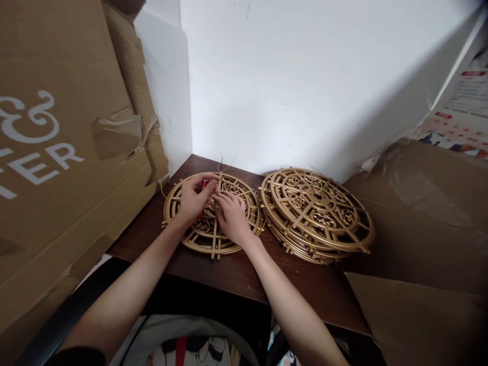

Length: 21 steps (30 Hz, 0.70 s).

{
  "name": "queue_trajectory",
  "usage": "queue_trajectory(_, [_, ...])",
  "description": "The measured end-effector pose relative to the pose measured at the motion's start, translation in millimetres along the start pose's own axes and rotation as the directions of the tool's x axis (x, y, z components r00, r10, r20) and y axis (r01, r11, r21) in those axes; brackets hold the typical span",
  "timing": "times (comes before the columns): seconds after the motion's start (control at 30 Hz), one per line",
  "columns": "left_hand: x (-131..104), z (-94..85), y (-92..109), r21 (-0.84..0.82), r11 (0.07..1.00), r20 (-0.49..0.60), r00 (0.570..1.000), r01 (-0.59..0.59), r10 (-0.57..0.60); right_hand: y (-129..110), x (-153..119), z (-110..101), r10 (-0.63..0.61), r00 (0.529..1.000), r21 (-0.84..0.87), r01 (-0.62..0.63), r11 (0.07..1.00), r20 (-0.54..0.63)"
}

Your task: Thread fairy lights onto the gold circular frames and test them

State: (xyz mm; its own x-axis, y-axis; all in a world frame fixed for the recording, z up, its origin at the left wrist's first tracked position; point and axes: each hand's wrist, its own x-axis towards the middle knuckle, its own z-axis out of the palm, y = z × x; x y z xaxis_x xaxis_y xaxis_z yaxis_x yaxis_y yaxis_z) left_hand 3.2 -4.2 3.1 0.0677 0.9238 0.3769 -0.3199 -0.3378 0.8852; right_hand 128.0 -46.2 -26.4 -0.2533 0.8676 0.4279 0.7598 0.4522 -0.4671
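A round gold openwork frame [215, 250] lies flat on the dark brown table [229, 277]. Over its upper middle, my left hand [196, 195] is closed around a red-handled tool [200, 215], whose tip is hidden. My right hand [232, 213] is beside it, fingers bent and fingertips together close to the left fingertips; what they pinch is too small to make out. Thin wires [221, 165] stick up just beyond my fingers. To the right, several similar gold frames [316, 213] are stacked, with loose yellow wires on top.
A large cardboard box [68, 152] with white lettering rises at the left. More cardboard [423, 213] stands at the right, beside the stack. A white wall [274, 86] is behind the table. A printed sheet [457, 117] shows at the upper right.
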Motion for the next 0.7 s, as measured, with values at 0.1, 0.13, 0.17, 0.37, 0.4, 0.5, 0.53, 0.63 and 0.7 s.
queue_trajectory(0.1, [2.9,-2.8,-4.7,0.013,0.999,-0.044,0.999,-0.029,0.030,-2.5,1.3,-1.9,0.028,1.000,0.059,-0.027,0.998,-0.015])
queue_trajectory(0.13, [4.4,-4.3,-6.5,0.028,0.999,-0.076,0.996,-0.035,0.037,-3.3,2.0,-3.4,0.059,0.998,0.097,-0.055,0.994,-0.037])
queue_trajectory(0.17, [5.9,-5.9,-8.2,0.048,0.998,-0.117,0.992,-0.032,0.038,-3.8,2.8,-5.1,0.100,0.993,0.139,-0.090,0.986,-0.065])
queue_trajectory(0.37, [11.6,-12.1,-6.6,-0.063,0.992,-0.333,0.934,0.111,-0.126,-2.5,4.8,-14.3,0.265,0.930,0.389,-0.152,0.908,-0.255])
queue_trajectory(0.4, [12.0,-12.4,-5.0,-0.112,0.984,-0.336,0.927,0.139,-0.169,-2.1,4.8,-14.9,0.276,0.923,0.432,-0.142,0.891,-0.266])
queue_trajectory(0.5, [12.2,-12.2,-0.6,-0.199,0.960,-0.325,0.911,0.197,-0.254,-2.2,5.4,-13.7,0.335,0.915,0.597,-0.143,0.789,-0.225])
queue_trajectory(0.53, [12.0,-12.0,0.5,-0.213,0.954,-0.310,0.911,0.211,-0.271,-2.8,5.7,-12.5,0.353,0.915,0.658,-0.145,0.739,-0.195])
queue_trajectory(0.63, [10.1,-10.8,2.0,-0.235,0.938,-0.223,0.925,0.254,-0.306,-4.9,7.3,-8.1,0.393,0.912,0.825,-0.130,0.549,-0.117])
queue_trajectory(0.7, [8.2,-9.5,2.2,-0.222,0.934,-0.158,0.935,0.279,-0.317,-5.4,8.4,-5.9,0.430,0.898,0.897,-0.109,0.428,-0.096])
